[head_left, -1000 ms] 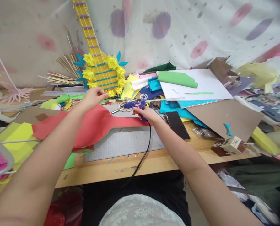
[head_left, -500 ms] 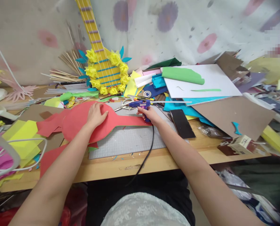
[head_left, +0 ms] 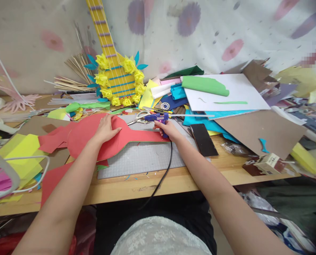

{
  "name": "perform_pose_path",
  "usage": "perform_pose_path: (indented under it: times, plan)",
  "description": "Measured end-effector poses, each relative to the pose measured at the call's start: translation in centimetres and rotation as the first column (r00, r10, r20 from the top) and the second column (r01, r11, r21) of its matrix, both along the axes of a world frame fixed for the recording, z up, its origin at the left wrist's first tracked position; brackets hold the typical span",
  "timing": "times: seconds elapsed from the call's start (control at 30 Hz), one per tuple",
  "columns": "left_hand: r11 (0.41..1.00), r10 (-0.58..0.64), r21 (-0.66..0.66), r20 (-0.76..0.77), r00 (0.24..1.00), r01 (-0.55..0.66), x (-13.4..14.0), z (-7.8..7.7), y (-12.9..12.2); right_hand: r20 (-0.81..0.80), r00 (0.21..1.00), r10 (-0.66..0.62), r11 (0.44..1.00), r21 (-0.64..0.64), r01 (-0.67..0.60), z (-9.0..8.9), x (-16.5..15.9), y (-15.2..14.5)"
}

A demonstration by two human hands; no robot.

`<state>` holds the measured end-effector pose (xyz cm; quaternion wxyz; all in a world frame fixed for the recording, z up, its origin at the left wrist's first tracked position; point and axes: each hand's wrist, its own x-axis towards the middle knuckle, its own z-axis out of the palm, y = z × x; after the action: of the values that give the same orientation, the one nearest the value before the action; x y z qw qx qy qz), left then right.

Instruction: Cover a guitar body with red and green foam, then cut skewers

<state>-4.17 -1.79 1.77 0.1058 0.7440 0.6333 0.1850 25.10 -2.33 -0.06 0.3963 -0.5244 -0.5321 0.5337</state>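
My left hand (head_left: 106, 131) lies flat, fingers apart, on the round body of a red guitar-shaped paper cutout (head_left: 83, 136) with a green underside edge. The cutout's long neck runs right across a grey cutting mat (head_left: 144, 159). Wrapped round the handle of a blue glue gun (head_left: 158, 118), my right hand (head_left: 167, 129) is above the end of that neck. A glue stick (head_left: 192, 115) juts from the gun's back, and its black cord (head_left: 163, 180) drops over the table edge. Scissors (head_left: 139, 117) lie beside the gun's nozzle.
A yellow paper guitar (head_left: 122, 83) with flowers leans on the back curtain. A black phone (head_left: 204, 140) lies to the right, near a white board (head_left: 224, 94) and brown cardboard (head_left: 264, 131). Wooden sticks (head_left: 73, 85) and yellow paper (head_left: 17, 152) are at left.
The whole view has shifted slightly. My left hand stays on the red cutout and my right hand keeps its hold on the glue gun, with little movement.
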Motion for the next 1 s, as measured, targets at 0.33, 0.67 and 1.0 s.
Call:
perform_pose_path:
  times: [0.33,0.67,1.0]
  plan:
    - [0.972,-0.166,-0.152,0.091,0.982,0.178,-1.5,2.6,0.9,-0.023,1.000,-0.010,1.000,0.015,0.010,0.1,-0.1,0.0]
    - [0.810,-0.571,-0.322,-0.245,0.783,0.490,5.8,2.5,0.4,-0.114,0.977,-0.182,0.979,0.066,0.190,0.3,0.8,0.1]
    - [0.921,-0.372,-0.229,-0.291,0.881,0.313,6.4,4.8,3.0,-0.177,0.923,-0.342,0.907,0.196,0.373,3.7,5.0,2.2]
